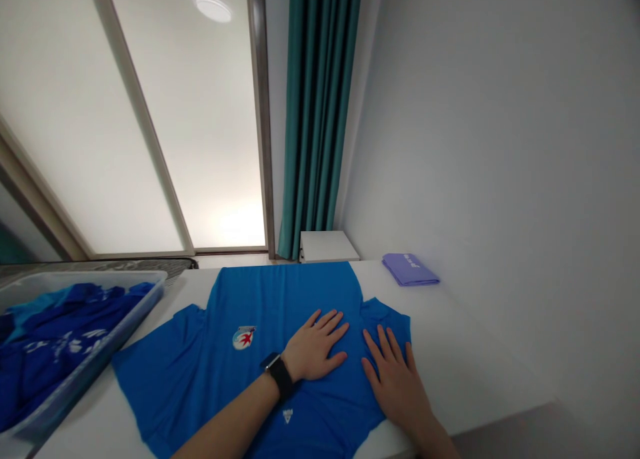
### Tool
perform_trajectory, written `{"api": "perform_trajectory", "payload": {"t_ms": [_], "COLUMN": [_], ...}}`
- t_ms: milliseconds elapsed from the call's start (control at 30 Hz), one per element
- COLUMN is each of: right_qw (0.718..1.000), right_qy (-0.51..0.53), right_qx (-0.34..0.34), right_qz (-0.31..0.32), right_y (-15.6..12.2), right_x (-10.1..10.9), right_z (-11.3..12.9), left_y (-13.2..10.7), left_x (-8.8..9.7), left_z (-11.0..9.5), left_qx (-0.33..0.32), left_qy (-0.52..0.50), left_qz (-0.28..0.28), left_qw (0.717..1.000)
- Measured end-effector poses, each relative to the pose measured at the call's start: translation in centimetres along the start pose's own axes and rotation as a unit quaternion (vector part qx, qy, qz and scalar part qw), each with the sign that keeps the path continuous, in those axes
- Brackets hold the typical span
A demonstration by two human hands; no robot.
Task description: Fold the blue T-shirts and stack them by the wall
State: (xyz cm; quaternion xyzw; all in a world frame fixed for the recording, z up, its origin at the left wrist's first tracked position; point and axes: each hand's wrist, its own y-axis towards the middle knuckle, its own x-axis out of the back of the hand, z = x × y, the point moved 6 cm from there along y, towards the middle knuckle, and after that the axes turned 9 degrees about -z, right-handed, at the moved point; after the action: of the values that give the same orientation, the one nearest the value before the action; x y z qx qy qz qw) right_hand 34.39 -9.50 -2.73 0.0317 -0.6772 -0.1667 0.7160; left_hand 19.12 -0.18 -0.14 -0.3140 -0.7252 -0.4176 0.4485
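Blue short-sleeve shirt (200, 372) flat on white tabletop (465, 352), w/ red-star crest (244, 338); L grip (315, 346), R grip (395, 379) both open, palms on fabric.

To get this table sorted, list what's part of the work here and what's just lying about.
In use: left hand, right hand, blue shirt.

Lying about: tub of blue clothes, folded purple cloth, teal curtain.
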Motion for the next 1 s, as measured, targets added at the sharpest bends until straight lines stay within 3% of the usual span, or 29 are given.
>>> {"api": "perform_trajectory", "payload": {"t_ms": [367,567,733,1000], "right_qw": [1.000,0.999,0.999,0.999], "right_qy": [0.023,0.032,0.037,0.045], "right_qx": [-0.010,-0.012,-0.021,-0.027], "right_qz": [-0.003,-0.013,-0.011,-0.014], "right_y": [-0.5,-0.5,-0.4,-0.4], "right_x": [0.9,1.3,1.6,1.3], "right_z": [0.3,0.4,0.4,0.4], "left_y": [0.7,5.2,8.9,8.8], "left_x": [0.6,1.5,0.4,-1.0], "left_z": [-0.3,-0.1,0.2,0.5], "left_qx": [0.016,0.070,0.097,0.089], "left_qy": [0.001,-0.006,0.000,-0.005], "left_qz": [0.027,-0.017,-0.048,-0.094], "left_qw": [0.999,0.997,0.994,0.992]}}
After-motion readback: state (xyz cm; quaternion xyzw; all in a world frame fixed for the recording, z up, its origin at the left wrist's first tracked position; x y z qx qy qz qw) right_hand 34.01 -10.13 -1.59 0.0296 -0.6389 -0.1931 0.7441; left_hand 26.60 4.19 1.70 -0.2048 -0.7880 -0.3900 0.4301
